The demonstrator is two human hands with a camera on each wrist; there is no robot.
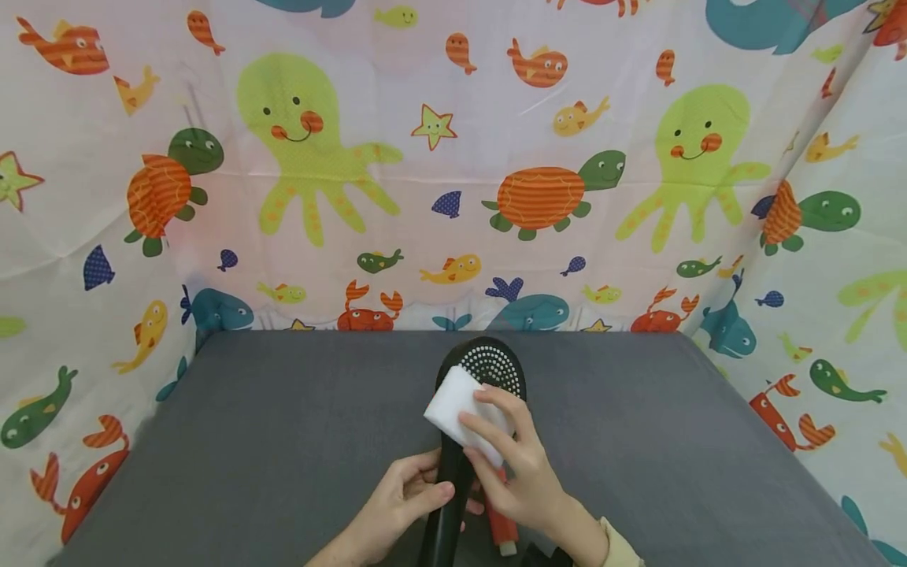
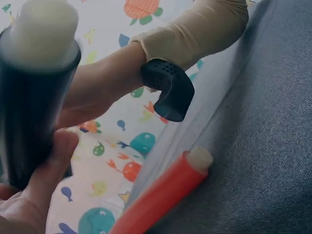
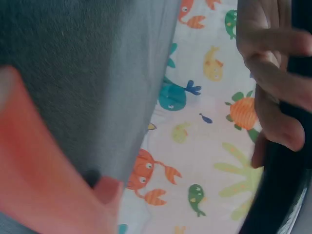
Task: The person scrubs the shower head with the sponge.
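Two hands busy: black shower head [image 1: 456, 461] in one, white sponge [image 1: 451, 402] in the other

Your left hand [image 1: 397, 505] grips the shower head by its handle, thumb lying along the near side and fingers curled round behind, as the right wrist view also shows. The head points away from you, over the grey table [image 1: 305, 417], with its dotted spray face [image 1: 496, 361] turned up toward your head camera. The handle runs back toward you, out past the lower edge of that view. From the left wrist you can see its whitish end.

Your right hand [image 1: 524, 476] pinches the sponge between the thumb and spread fingers. You have it just where the handle meets the head, and it covers the lower part of the spray face. You can't tell from here how firmly it presses.

Just under your right hand, beside the handle, you have a red tube [image 1: 501, 529] with a pale tip; the left wrist view puts it against the grey table, though whether it rests there is hard to tell.

A pale sleeve [image 1: 620, 546] covers your right forearm, and a black perforated piece [image 2: 179, 95] sits at that wrist. Beyond the table you face a white curtain [image 1: 425, 79] printed with octopuses, turtles, crabs, fish and whales.
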